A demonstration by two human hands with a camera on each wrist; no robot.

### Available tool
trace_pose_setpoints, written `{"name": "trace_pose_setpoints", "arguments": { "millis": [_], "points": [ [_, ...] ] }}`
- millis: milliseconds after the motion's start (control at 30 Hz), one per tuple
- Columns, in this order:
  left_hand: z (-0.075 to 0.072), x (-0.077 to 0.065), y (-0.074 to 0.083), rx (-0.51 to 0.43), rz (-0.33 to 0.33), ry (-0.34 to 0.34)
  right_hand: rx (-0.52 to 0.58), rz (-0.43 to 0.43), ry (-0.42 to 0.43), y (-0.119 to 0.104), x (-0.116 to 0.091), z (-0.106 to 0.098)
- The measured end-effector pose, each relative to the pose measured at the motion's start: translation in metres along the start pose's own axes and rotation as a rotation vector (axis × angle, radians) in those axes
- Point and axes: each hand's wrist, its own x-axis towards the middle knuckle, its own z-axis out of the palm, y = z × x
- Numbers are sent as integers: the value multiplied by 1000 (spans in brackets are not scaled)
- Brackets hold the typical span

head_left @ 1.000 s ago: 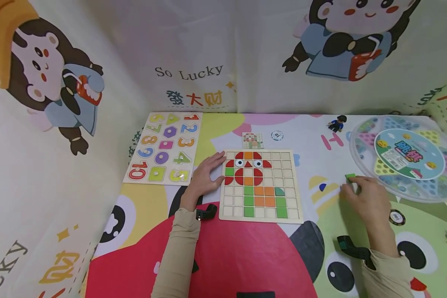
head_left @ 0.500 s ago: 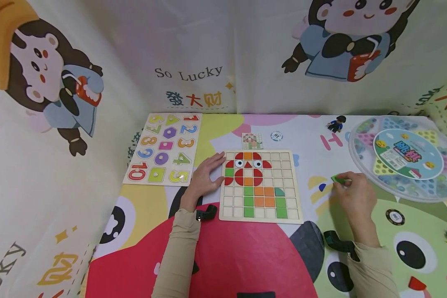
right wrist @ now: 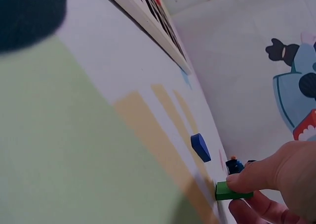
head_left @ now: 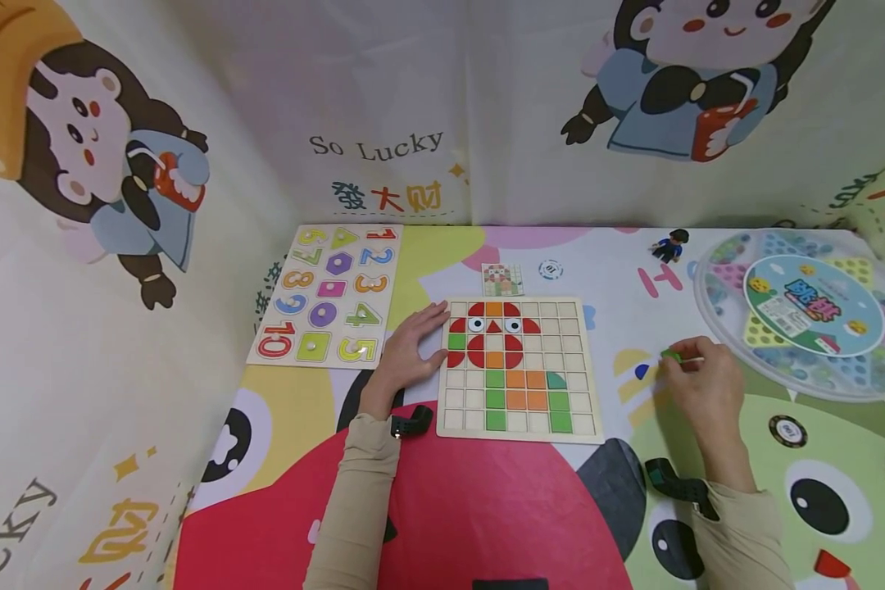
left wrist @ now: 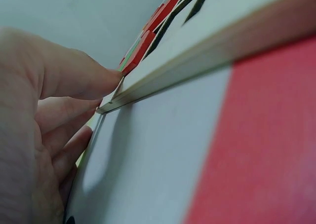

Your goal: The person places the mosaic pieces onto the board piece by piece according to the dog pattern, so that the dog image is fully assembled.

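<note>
My right hand pinches a small green block between thumb and fingers, low over the mat. Just left of those fingertips, a dark blue rounded piece lies on the mat. Across the middle sits a wooden grid board with red, orange, green and teal pieces and two eye pieces set into its squares. My left hand rests at the board's left edge. In the left wrist view, its thumb touches the board's corner, beside a red piece, while the other fingers extend along the side.
A small pattern card lies behind the board. To the left is a number and shape puzzle. A round lidded marble-game case stands at right. Nearby are a toy figure, a black chip and a red piece.
My right hand has shifted left from near the round case, bringing the green block close to the blue piece, and has then barely moved. The left hand stays at the board's edge.
</note>
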Motion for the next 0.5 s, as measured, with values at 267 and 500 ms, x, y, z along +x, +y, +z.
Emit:
{"name": "trace_pose_setpoints", "arguments": {
  "millis": [267,500],
  "points": [
    [-1,1,2,27,7,-12,7,38,-30,1,1,-3],
    [-3,1,3,45,-3,-47,8,75,-56,3,2,-5]
  ]
}}
